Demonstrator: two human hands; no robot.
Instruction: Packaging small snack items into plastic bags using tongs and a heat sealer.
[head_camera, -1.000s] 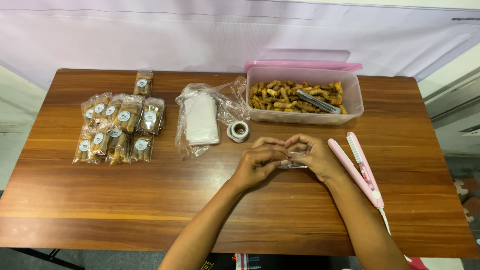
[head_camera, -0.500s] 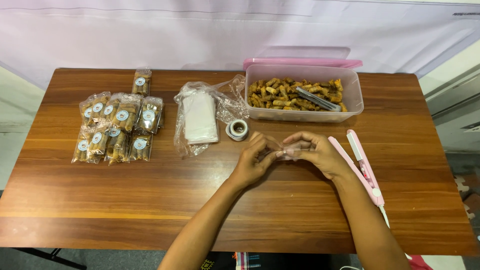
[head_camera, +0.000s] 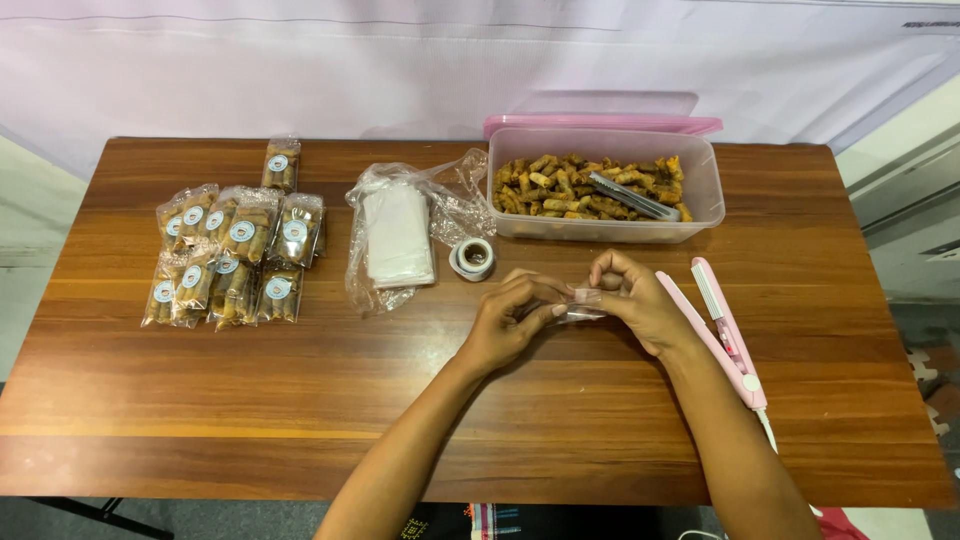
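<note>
Left hand (head_camera: 510, 325) and right hand (head_camera: 635, 305) are pinching a small clear bag (head_camera: 578, 306) between their fingertips, just above the middle of a wooden table (head_camera: 250, 390). A snack tub (head_camera: 606, 186), a roll of stickers (head_camera: 473, 258), packed bags (head_camera: 232, 258) and a pink sealer (head_camera: 722, 335) are lying around them; a pale curtain (head_camera: 300, 70) is hanging behind.

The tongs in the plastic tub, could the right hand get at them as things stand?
Probably yes: the tongs lie on top in the open tub, just beyond the right hand, though it pinches a small clear bag.
</note>
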